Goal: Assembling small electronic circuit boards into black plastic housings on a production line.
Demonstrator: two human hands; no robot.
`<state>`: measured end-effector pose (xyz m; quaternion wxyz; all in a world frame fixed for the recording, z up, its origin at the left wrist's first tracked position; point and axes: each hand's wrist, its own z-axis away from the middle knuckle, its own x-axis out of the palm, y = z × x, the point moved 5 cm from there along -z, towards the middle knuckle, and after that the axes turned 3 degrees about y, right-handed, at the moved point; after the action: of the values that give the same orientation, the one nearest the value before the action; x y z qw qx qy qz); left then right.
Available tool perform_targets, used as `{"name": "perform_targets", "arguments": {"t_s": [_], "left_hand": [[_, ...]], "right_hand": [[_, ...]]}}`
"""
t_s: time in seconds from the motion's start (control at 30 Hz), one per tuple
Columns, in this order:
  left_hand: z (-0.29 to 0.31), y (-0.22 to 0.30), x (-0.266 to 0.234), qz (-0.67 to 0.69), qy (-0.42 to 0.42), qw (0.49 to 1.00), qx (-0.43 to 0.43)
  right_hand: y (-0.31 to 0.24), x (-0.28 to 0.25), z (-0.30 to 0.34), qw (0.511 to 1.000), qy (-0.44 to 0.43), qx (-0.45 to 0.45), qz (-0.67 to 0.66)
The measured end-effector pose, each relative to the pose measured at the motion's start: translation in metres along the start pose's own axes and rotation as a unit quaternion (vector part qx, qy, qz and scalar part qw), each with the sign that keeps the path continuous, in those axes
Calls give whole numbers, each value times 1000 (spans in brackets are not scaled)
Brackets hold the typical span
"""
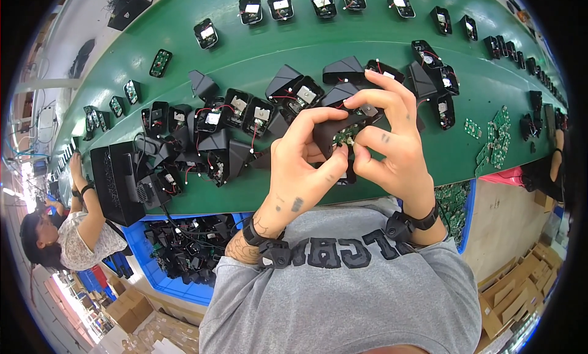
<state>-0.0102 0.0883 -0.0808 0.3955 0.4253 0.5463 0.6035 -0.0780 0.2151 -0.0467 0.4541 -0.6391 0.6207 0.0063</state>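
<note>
Above the near side of the green bench, my left hand [306, 161] grips a black plastic housing [324, 131] between thumb and fingers. A small green circuit board [346, 135] sits at the housing's open face. The right hand [392, 133] has its thumb and index finger pinched together at the board's edge, its other fingers arched over the housing. Both thumbs meet close to the board, and the fingertips partly cover it. Just beyond my hands lie more black housings [305, 94], several with boards and red wires inside.
A green workbench [245, 51] carries rows of housings along its far side. Loose circuit boards [495, 139] lie at the right. A black box [116, 182] stands at the left. Below the bench edge, a blue bin [156, 274] holds black parts. People work at both sides.
</note>
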Motion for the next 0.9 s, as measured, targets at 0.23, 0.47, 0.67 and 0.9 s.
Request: {"name": "perform_targets", "arguments": {"t_s": [0.23, 0.47, 0.67, 0.9], "left_hand": [[2, 9, 1, -127, 16, 988, 84], [2, 9, 6, -75, 0, 995, 66], [4, 5, 6, -50, 2, 998, 48], [7, 9, 7, -155, 12, 984, 88]], "right_hand": [[-2, -1, -2, 1000, -22, 21, 1], [0, -7, -1, 999, 6, 9, -44], [0, -5, 0, 997, 1, 8, -74], [-3, -1, 2, 999, -34, 32, -8]]}}
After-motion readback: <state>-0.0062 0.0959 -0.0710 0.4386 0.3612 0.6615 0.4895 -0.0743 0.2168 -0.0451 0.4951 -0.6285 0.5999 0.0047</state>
